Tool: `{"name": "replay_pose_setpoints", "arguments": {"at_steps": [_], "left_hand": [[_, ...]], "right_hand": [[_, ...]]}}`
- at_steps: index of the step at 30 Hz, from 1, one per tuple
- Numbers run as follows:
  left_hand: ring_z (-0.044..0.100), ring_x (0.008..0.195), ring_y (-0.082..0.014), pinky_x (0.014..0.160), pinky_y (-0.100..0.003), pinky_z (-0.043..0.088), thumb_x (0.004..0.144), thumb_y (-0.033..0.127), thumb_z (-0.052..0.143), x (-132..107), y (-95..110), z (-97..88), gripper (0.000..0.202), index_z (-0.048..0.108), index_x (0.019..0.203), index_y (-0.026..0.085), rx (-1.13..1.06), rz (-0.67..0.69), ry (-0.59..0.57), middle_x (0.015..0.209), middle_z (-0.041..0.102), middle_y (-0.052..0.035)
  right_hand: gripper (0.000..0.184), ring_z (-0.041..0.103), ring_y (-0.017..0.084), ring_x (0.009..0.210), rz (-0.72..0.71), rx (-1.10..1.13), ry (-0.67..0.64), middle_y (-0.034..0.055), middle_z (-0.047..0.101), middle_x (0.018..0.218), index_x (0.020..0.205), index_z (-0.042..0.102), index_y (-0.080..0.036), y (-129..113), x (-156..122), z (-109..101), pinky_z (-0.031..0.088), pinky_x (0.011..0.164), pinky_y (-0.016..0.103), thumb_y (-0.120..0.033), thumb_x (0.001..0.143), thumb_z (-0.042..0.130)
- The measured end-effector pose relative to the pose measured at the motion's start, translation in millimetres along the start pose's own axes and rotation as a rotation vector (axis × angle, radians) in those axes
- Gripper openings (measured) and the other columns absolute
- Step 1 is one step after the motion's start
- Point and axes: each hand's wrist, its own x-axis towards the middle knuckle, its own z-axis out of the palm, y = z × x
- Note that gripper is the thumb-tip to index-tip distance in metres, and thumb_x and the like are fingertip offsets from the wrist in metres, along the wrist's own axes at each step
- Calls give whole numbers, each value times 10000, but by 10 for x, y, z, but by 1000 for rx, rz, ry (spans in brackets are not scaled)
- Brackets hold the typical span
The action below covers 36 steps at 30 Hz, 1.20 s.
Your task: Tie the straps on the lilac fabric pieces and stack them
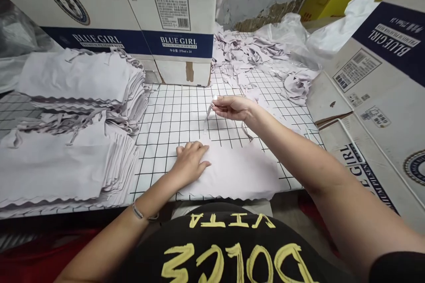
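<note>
Fabric piece: a flat, pale pinkish-white cloth panel (239, 172) with a scalloped near edge lies at the person's side of the table; it is the landmark for every place below.
Left hand: the person's left hand (191, 161) rests at the panel's left edge, fingers loosely spread, thumb apart, gripping nothing.
Right hand: the right hand (232, 108) is raised above the panel's far edge, thumb and fingertips pinching a narrow, pale, ribbon-like strap (209, 112).
Strap: it hangs slantwise from the pinch towards the panel's far left corner; its lower end is too faint to trace. A thin curved strip (246, 131) stands at the panel's far edge, to the right.
Step in hand: apparently straightening or checking the strap while the left hand steadies the cloth.
Next move: it seems to call for a light pinch and a flat, steady left palm, since such thin cloth could crease or slide.
Stacks: left of the panel, two thick piles of similar soft panels, a nearer pile (53, 163) and a farther pile (76, 75), show layered, rippling edges and loose straps.
Scraps: beyond the panel, to the right, curled pale cloth offcuts (252, 51) lie tangled.
Table cover: a smooth white sheet with a black grid (166, 119) runs under the panel.
Cartons: stiff, boxy white-and-navy cardboard stands beyond the panel to the left, one carton (179, 70), and to its right, another carton (381, 84).
</note>
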Motion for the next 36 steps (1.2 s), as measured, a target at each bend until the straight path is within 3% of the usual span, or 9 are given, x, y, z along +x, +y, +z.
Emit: {"name": "replay_pose_setpoints", "arguments": {"at_steps": [3, 8, 11, 14, 19, 23, 29, 36], "left_hand": [[469, 1081, -296, 865, -452, 295, 897, 343, 566, 56, 15, 17, 303, 586, 1166, 207, -22, -42, -21, 1089, 598, -79], [489, 1013, -244, 820, -409, 258, 862, 293, 593, 106, 36, 52, 96, 613, 825, 206, -99, -70, 19, 967, 630, -33], [503, 989, -232, 810, -403, 248, 845, 272, 603, 107, 32, 80, 61, 601, 854, 211, -151, -67, 34, 926, 661, -17], [510, 1000, -246, 824, -418, 245, 816, 308, 651, 102, 33, 98, 135, 634, 920, 223, -168, -88, 34, 924, 679, -22], [500, 1005, -251, 839, -435, 243, 835, 339, 643, 88, 51, 79, 115, 707, 811, 246, -184, -114, 35, 907, 650, -29], [492, 990, -242, 838, -430, 246, 831, 340, 645, 70, 65, 80, 116, 712, 807, 248, -220, -126, 49, 901, 641, -24], [486, 989, -241, 840, -430, 240, 827, 328, 641, 59, 102, 72, 128, 703, 778, 226, -233, -129, 55, 900, 647, -23], [489, 982, -232, 846, -428, 233, 824, 306, 637, 53, 103, 48, 125, 687, 755, 214, -251, -127, 44, 884, 645, -11]], "right_hand": [[143, 679, 85, 728, 42, 66, -32, 28, 663, 730, 796, 575, -117, 303, -219, -99, 592, 701, 173, 3, 872, 557], [127, 638, 81, 619, 60, 105, -23, 0, 628, 682, 755, 576, -128, 697, -451, -225, 494, 467, 135, -80, 789, 689], [206, 608, 72, 582, 19, 106, 27, 5, 651, 727, 729, 569, -137, 819, -515, -235, 421, 416, 138, -133, 700, 773], [269, 605, 84, 596, -92, 10, 74, 10, 664, 717, 721, 574, -148, 924, -567, -198, 413, 454, 159, -195, 635, 824], [321, 597, 100, 653, -325, -221, 64, -18, 641, 698, 769, 576, -165, 1179, -656, -96, 469, 633, 237, -256, 604, 836], [273, 585, 109, 708, -405, -392, 43, -22, 618, 748, 787, 550, -178, 1374, -686, -80, 463, 699, 265, -257, 664, 780], [133, 589, 125, 746, -484, -588, 3, -14, 609, 780, 802, 555, -186, 1465, -694, -95, 473, 729, 283, -217, 750, 673], [114, 594, 130, 746, -485, -615, 5, -11, 607, 787, 806, 556, -188, 1438, -720, -78, 482, 723, 289, -203, 750, 655]]}}
